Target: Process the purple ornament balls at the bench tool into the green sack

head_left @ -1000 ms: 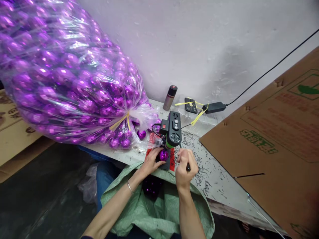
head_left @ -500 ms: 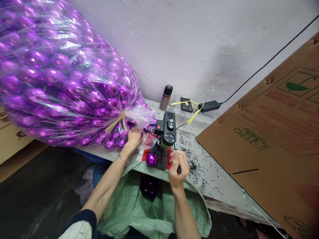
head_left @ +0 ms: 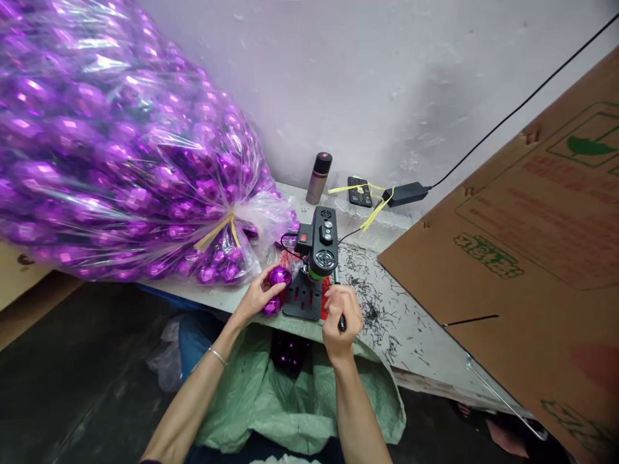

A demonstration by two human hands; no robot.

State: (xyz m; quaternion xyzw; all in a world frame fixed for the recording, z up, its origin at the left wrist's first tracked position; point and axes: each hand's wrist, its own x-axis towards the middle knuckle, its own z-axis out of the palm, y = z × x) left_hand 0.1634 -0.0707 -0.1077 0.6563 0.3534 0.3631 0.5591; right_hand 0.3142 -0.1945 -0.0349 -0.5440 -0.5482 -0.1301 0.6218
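My left hand is closed around a shiny purple faceted ball, left of a small black bench drill press. A second purple ball sits just below it, against my fingers; whether the hand grips this one too I cannot tell. The press's base plate is bare under the head. My right hand makes a fist around the black-tipped lever handle at the press's right side. A green woven sack lies open below the table edge, with purple balls deep inside.
A huge clear bag of purple balls, tied with yellow ribbon, fills the left. Behind the press stand a spray can, a phone-like black object and a power adapter. Black shavings litter the table; a cardboard box leans right.
My left hand has come away from the tied bag with a ball in it, toward the press. The ball by the base plate has shifted left. My right hand stays on the lever.
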